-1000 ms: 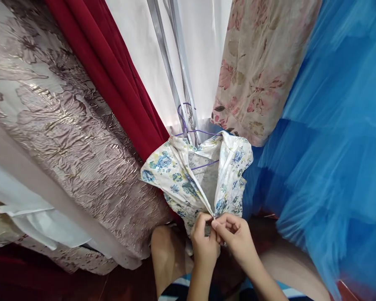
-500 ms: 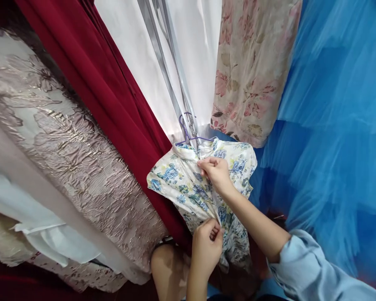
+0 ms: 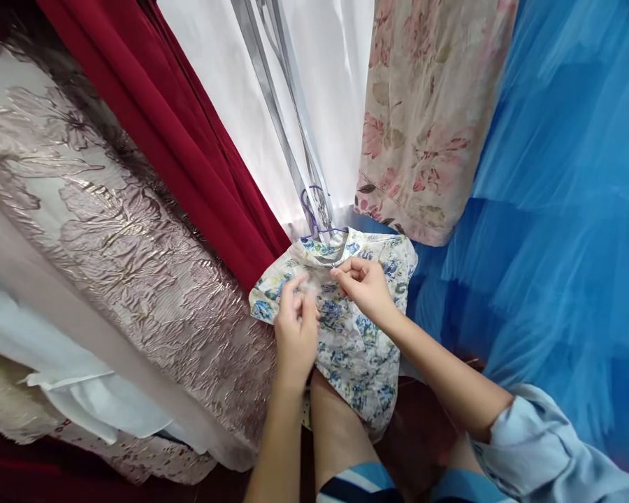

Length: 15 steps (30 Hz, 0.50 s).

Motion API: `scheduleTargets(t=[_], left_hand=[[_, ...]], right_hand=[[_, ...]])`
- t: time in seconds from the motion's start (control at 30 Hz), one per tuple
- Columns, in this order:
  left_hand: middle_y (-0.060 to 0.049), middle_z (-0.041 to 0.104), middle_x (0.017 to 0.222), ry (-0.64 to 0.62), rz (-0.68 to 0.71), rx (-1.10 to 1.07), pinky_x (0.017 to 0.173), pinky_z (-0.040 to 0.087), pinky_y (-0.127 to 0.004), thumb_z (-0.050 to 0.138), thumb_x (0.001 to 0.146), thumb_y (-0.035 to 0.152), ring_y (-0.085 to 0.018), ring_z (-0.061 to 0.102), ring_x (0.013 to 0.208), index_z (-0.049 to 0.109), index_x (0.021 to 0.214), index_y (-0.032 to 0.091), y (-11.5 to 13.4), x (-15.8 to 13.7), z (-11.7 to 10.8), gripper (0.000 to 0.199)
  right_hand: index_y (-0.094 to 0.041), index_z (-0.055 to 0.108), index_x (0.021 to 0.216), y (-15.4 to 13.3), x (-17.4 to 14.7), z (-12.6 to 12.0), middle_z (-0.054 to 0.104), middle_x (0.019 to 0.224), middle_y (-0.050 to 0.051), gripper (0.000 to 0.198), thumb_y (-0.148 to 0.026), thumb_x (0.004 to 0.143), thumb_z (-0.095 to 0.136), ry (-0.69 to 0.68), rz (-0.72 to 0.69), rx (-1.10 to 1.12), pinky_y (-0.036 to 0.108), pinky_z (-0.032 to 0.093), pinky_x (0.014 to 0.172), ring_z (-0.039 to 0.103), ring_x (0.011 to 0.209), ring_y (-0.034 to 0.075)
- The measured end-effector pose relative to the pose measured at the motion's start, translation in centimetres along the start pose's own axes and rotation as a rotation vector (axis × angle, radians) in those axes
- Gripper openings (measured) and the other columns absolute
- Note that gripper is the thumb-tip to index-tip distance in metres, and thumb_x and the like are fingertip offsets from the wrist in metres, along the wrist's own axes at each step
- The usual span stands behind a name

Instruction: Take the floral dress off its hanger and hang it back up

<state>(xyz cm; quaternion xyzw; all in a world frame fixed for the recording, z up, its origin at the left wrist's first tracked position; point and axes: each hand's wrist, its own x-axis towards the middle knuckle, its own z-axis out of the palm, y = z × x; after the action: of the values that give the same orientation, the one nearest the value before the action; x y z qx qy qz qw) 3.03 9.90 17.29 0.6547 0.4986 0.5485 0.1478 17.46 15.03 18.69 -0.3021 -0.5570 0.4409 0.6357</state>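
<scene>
The right hand [image 3: 364,286] pinches the front neckline of a floral garment [image 3: 367,363] between thumb and fingertips, with a small bit at the collar edge in its grip. The left hand [image 3: 297,328] is over the garment's left front, its fingers partly curled; they are blurred, so I cannot tell whether they grip the cloth. The garment, white with blue flowers, is in the middle of the scene, on a purple hanger [image 3: 314,225] at the near end of grey metal bars [image 3: 265,77]. Its lower part lies just beside the person's bare leg [image 3: 340,419], above striped shorts [image 3: 364,482]. A light-blue sleeve [image 3: 539,433] is rolled up on the right arm.

Farther out, white cloth [image 3: 338,91] hangs behind the bars. Left of it are red fabric [image 3: 172,140] and a pink embossed gown [image 3: 120,258]. On the right hang a pink-flowered cloth [image 3: 424,140] and, beyond it, layered blue tulle [image 3: 555,209].
</scene>
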Motion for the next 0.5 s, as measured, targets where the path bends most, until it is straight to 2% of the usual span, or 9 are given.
scheduleTargets(t=[0.07,0.13,0.2,0.27,0.37,0.43,0.5], left_hand=[[0.002,0.055,0.071,-0.086,0.147,0.133,0.060,0.040,-0.024,0.043,0.102,0.036,-0.014,0.053,0.061,0.053,0.130,0.026,1.0,3.0,-0.3,0.031],[0.000,0.059,0.076,-0.172,0.268,0.271,0.063,0.039,-0.025,0.043,0.102,0.031,-0.015,0.055,0.065,0.061,0.112,0.023,1.6,4.9,-0.1,0.022],[-0.001,0.060,0.076,-0.169,0.349,0.344,0.064,0.039,-0.026,0.044,0.101,0.028,-0.015,0.056,0.068,0.061,0.094,0.020,1.9,5.8,0.6,0.020],[-0.001,0.060,0.072,-0.103,0.375,0.334,0.064,0.040,-0.025,0.047,0.100,0.028,-0.015,0.058,0.067,0.058,0.087,0.019,2.0,6.0,1.2,0.020],[0.001,0.060,0.067,0.035,0.323,0.151,0.062,0.044,-0.022,0.048,0.100,0.031,-0.013,0.060,0.062,0.057,0.086,0.019,2.1,6.7,1.1,0.021],[0.002,0.059,0.067,0.180,0.277,0.011,0.062,0.047,-0.021,0.048,0.100,0.032,-0.012,0.061,0.062,0.056,0.087,0.018,1.4,8.0,-0.4,0.021],[0.002,0.058,0.069,0.354,0.233,-0.051,0.064,0.049,-0.021,0.051,0.098,0.030,-0.011,0.061,0.064,0.056,0.086,0.017,-0.3,9.7,-2.9,0.018]], right_hand=[[-0.017,0.057,0.068,-0.4,-0.2,-0.2,0.054,0.048,-0.004,0.023,-0.034,0.079,0.069,-0.018,-0.034,-0.016,0.022,0.035,0.046,0.047,0.043,0.010],[-0.017,0.057,0.068,-0.6,-0.2,-0.4,0.052,0.050,-0.004,0.022,-0.032,0.080,0.067,-0.027,-0.067,-0.052,0.022,0.033,0.046,0.046,0.045,0.010],[-0.018,0.055,0.067,-0.2,0.2,-0.7,0.050,0.050,-0.005,0.021,-0.031,0.079,0.066,-0.036,-0.075,-0.078,0.022,0.031,0.046,0.044,0.045,0.009],[-0.019,0.052,0.066,0.8,0.7,-1.0,0.049,0.050,-0.005,0.024,-0.032,0.078,0.067,-0.045,-0.061,-0.091,0.022,0.030,0.046,0.042,0.045,0.009],[-0.020,0.048,0.062,3.1,0.9,-1.5,0.046,0.049,-0.005,0.028,-0.036,0.077,0.066,-0.036,-0.013,-0.154,0.022,0.028,0.045,0.039,0.044,0.009],[-0.021,0.047,0.060,4.6,0.3,-2.0,0.045,0.048,-0.005,0.029,-0.037,0.077,0.064,-0.041,0.038,-0.220,0.022,0.026,0.045,0.038,0.045,0.009],[-0.021,0.047,0.060,5.8,-0.9,-2.6,0.044,0.049,-0.005,0.029,-0.037,0.077,0.063,-0.069,0.075,-0.267,0.022,0.026,0.046,0.038,0.045,0.010]])
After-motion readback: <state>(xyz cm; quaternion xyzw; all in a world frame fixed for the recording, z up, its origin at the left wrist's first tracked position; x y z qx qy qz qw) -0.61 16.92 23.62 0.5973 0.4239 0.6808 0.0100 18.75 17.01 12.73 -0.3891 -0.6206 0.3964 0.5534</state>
